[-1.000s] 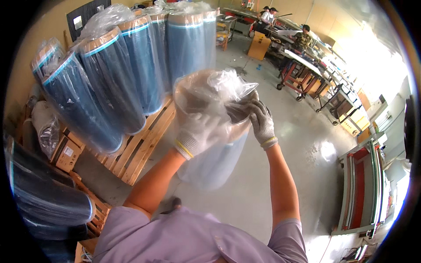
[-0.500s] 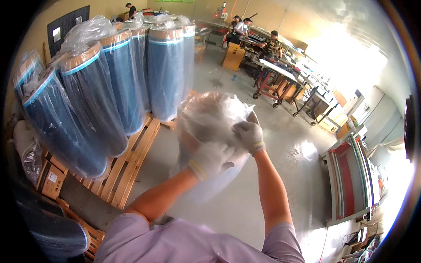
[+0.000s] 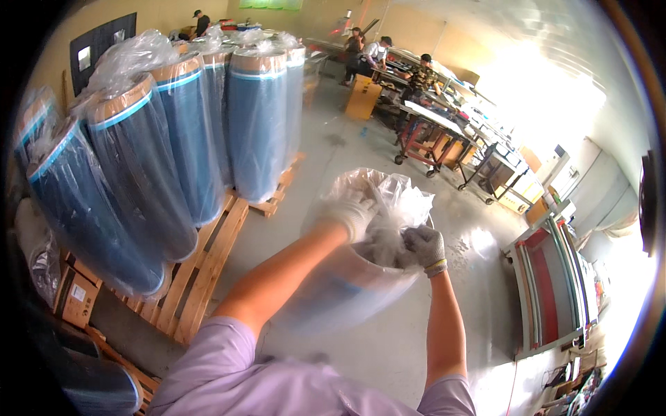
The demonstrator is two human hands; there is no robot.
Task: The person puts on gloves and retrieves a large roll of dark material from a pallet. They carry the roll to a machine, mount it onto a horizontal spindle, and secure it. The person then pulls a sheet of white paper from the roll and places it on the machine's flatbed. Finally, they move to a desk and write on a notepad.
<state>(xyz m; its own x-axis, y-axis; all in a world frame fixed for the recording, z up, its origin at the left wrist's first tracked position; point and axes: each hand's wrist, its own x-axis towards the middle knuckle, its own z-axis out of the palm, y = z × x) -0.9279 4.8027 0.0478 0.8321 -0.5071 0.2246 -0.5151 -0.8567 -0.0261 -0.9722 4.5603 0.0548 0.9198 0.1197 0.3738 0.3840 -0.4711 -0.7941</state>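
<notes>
In front of me stands a large upright roll, bluish and wrapped in clear plastic. The loose top of its clear plastic bag is bunched over the roll's open end, and some of it is pushed into the dark hollow. My left hand, in a pale knit glove, is curled on the bunched plastic at the roll's left far side; its fingertips are partly hidden. At the right rim my right hand, gloved too, pinches the plastic near the edge.
Several wrapped blue rolls stand on wooden pallets to the left. A cardboard box sits by the lower left. Wheeled tables and several people are at the back. A rack of panels stands on the right.
My left hand has moved up and away across the top of the roll. My right hand has shifted right and nearer me. More of the roll's hollow end now shows.
</notes>
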